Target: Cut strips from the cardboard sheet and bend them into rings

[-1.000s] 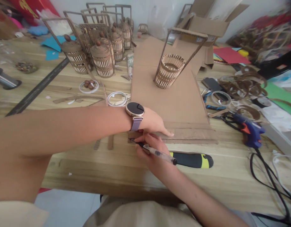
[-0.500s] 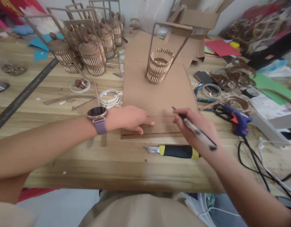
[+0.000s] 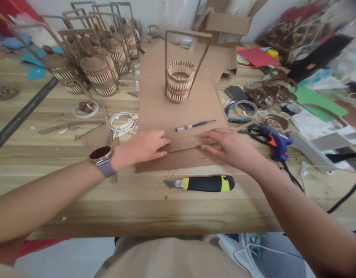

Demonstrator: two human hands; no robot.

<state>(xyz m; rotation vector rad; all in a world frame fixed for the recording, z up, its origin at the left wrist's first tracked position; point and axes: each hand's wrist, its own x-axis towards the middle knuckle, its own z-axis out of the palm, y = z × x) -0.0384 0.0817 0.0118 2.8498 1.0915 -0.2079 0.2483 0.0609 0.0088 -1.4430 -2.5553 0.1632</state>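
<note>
A sheet of brown cardboard (image 3: pixel 155 116) lies before me, with a dark line or edge running across its near part. My left hand (image 3: pixel 146 146), wearing a watch (image 3: pixel 101 154) on its wrist, rests at the sheet's near left with thumb and fingers apart. Across from it, my right hand (image 3: pixel 224 144) reaches over the near right part, fingers stretched and thumb apart. Whether either touches a loose strip I cannot tell. Just beyond the hands lies a pen (image 3: pixel 195 125). A utility knife (image 3: pixel 207 183), blade out to the left, lies on the table nearer me.
On the cardboard stands a small slatted basket (image 3: pixel 180 83) with a tall handle. Several lidded baskets (image 3: pixel 98 75) crowd the back left. Tape rolls (image 3: pixel 121 122) lie left; pliers (image 3: pixel 238 120), a glue gun (image 3: pixel 275 141) and its cable lie right. A cardboard box (image 3: pixel 227 27) stands behind.
The pen has left my right hand and now lies on the cardboard. My right hand has come down onto the near right part. The view has shifted slightly to the right.
</note>
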